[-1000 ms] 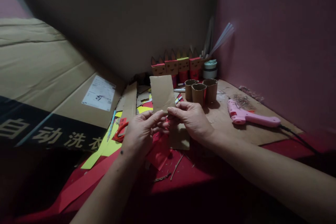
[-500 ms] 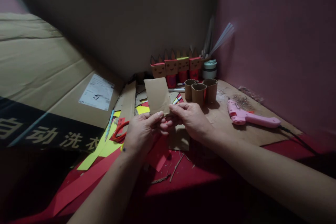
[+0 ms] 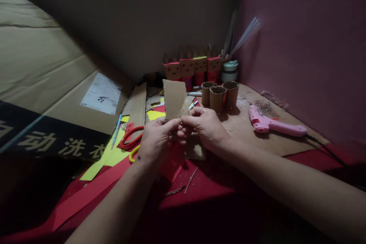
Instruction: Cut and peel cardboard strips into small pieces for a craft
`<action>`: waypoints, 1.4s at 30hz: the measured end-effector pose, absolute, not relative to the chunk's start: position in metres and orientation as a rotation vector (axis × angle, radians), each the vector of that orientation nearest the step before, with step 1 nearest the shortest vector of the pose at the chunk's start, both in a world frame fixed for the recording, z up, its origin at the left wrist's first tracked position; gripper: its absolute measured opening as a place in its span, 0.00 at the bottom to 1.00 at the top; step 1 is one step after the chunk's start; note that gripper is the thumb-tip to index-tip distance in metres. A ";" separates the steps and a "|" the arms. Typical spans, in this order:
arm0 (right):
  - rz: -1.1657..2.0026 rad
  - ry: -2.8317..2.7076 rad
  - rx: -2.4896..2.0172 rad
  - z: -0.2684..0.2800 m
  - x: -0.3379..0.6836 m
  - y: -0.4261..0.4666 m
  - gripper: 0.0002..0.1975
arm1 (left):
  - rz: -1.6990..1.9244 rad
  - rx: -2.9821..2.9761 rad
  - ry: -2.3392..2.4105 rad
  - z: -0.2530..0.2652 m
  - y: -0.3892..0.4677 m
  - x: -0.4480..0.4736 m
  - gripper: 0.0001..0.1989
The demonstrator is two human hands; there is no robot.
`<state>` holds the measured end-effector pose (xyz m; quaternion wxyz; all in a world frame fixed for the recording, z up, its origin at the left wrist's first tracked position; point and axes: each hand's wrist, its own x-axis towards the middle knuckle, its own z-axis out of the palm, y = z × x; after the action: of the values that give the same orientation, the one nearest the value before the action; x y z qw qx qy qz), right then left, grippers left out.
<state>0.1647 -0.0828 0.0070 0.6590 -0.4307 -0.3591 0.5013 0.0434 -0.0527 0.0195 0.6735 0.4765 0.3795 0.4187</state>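
Observation:
A tan rectangular piece of cardboard (image 3: 175, 99) stands upright between my hands, pinched along its lower edge. My left hand (image 3: 158, 135) grips it with thumb and fingers. My right hand (image 3: 204, 127) pinches the lower right corner, its thumb close to the left one. Below and left of my left hand lie scissors (image 3: 131, 139) with red and yellow handles, partly hidden by the wrist. Another cardboard piece (image 3: 196, 149) lies under my hands. Beyond them stand three brown cardboard tubes (image 3: 217, 101).
A pink glue gun (image 3: 274, 124) with a black cord lies on a brown board at right. Several cardboard-faced figures (image 3: 187, 68) and a mint-lidded cup (image 3: 229, 70) stand behind. A large cardboard box (image 3: 57, 72) leans in at left. Yellow paper (image 3: 97, 169) and a red strip (image 3: 85, 194) lie nearby.
The cardboard has turned slightly and stands straighter in my hands. My right thumb has slid left along the lower edge toward my left thumb. The view has shifted a little.

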 end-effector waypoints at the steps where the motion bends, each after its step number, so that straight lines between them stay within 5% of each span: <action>1: 1.184 -0.811 -0.959 0.008 0.166 -0.083 0.10 | 0.946 1.061 0.834 0.019 -0.051 0.042 0.06; 5: 1.187 -0.930 -0.942 0.010 0.175 -0.086 0.04 | 0.935 0.912 0.806 0.021 -0.046 0.035 0.05; 10: 0.463 -1.473 -0.951 0.006 0.183 -0.091 0.19 | 0.856 0.775 0.820 0.025 -0.044 0.031 0.03; 17: 0.200 -1.606 -0.973 0.003 0.185 -0.091 0.07 | 0.706 0.721 0.877 0.034 -0.046 0.029 0.04; 23: 0.325 -1.420 -0.949 0.011 0.181 -0.099 0.06 | 0.727 1.069 0.865 0.040 -0.048 0.012 0.08; 28: 0.721 -1.095 -0.953 0.020 0.175 -0.102 0.07 | 1.200 1.586 0.992 0.045 -0.063 0.006 0.29; 33: 0.880 -1.021 -0.889 0.023 0.174 -0.104 0.07 | 1.296 1.789 0.877 0.044 -0.069 0.018 0.11; 42: 0.932 -1.008 -0.854 0.017 0.174 -0.102 0.12 | 1.322 1.723 0.991 0.037 -0.077 0.022 0.09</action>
<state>0.1745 -0.1022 0.0174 0.6906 -0.3822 -0.4508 0.4169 0.0220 -0.0766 0.0375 0.3683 0.6710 0.3860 0.5149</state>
